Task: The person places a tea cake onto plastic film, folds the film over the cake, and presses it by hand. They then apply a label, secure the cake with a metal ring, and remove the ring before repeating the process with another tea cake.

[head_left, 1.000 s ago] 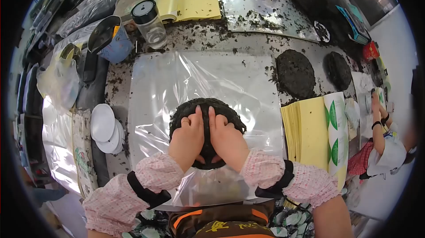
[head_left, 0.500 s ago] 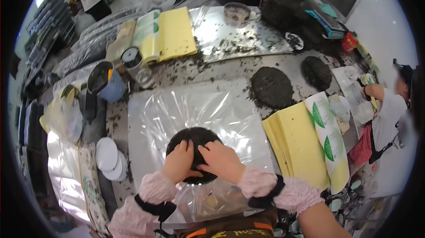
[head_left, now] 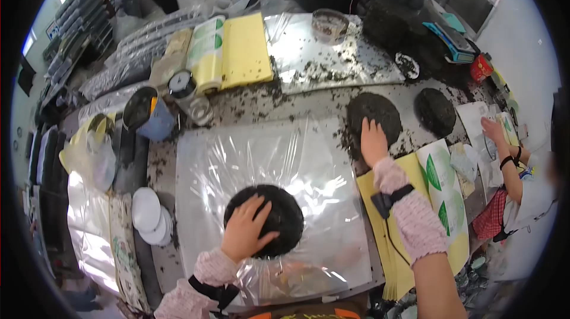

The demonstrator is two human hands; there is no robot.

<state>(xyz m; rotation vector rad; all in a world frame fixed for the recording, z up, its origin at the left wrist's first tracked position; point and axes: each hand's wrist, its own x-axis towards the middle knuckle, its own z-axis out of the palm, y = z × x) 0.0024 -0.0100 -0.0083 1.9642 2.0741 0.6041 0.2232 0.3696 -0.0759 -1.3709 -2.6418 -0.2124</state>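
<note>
A round black disc (head_left: 279, 212) of dark material lies on a clear plastic sheet (head_left: 237, 152) in front of me. My left hand (head_left: 244, 229) rests on its left side, fingers spread. Farther up and to the right, my right hand (head_left: 374, 142) reaches over the lower edge of a flat, round, dark crumbly cake (head_left: 377, 111), its fingers stretched out onto it. A second dark cake (head_left: 434, 112) lies to the right of that one. Under my right forearm is a stack of yellow paper sheets (head_left: 392, 230).
A blue bucket (head_left: 155, 124), a glass jar (head_left: 199, 111) and white round discs (head_left: 146, 209) stand at the left. Behind are yellow sheets (head_left: 244, 51), a crumb-strewn metal plate (head_left: 332, 63), a bowl (head_left: 330, 25) and a red can (head_left: 481, 69). Another person (head_left: 522, 182) works at the right.
My right hand has left the black disc and moved up and right to the dark cake. My left hand stays on the disc, fingers now more spread. The view has shifted slightly.
</note>
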